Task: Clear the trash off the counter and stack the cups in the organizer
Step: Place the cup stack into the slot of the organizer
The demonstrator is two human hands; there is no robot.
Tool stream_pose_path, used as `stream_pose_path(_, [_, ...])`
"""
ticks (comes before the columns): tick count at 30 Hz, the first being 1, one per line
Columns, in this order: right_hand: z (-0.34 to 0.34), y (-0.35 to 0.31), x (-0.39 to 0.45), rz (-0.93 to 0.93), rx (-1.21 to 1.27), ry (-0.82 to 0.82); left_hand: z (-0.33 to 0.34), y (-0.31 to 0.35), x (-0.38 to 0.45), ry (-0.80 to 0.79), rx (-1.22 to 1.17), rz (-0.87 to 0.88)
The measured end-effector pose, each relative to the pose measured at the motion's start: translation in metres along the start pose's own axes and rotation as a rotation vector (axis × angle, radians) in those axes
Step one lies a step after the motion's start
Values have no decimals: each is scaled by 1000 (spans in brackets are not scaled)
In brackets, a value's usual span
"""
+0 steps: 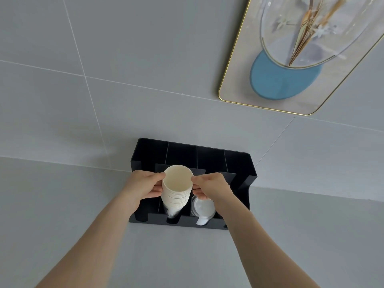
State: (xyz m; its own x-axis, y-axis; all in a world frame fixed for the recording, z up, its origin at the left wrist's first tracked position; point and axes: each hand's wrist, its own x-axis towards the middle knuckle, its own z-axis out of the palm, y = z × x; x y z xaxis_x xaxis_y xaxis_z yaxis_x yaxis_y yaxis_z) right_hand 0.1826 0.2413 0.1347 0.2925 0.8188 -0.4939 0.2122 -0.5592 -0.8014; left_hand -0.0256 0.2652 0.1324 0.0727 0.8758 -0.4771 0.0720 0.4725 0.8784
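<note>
From the head camera, we gripped the stack of paper cups (176,189) between our left hand (143,187) and right hand (213,187), its base in the black organizer's (239,163) second slot; grey counter (187,256) lay open in front.

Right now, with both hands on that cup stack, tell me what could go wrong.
1. The cup stack leans in its slot of the black organizer; if released tilted, it may tip or splay out.
2. The left hand and right hand pinch only the top rims, so the paper could crush or upper cups lift off.
3. The right hand sits just above the white lids next door and might knock them.
</note>
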Motion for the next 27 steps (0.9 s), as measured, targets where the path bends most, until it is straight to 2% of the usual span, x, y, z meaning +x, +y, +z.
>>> stream_pose_path(22, [0, 5, -5, -63, -22, 2, 5, -2, -1, 41, -8, -9])
stream_pose_path(27, [-6, 7, -8, -134, -125, 15, 7, -5, -4, 54, 95, 53])
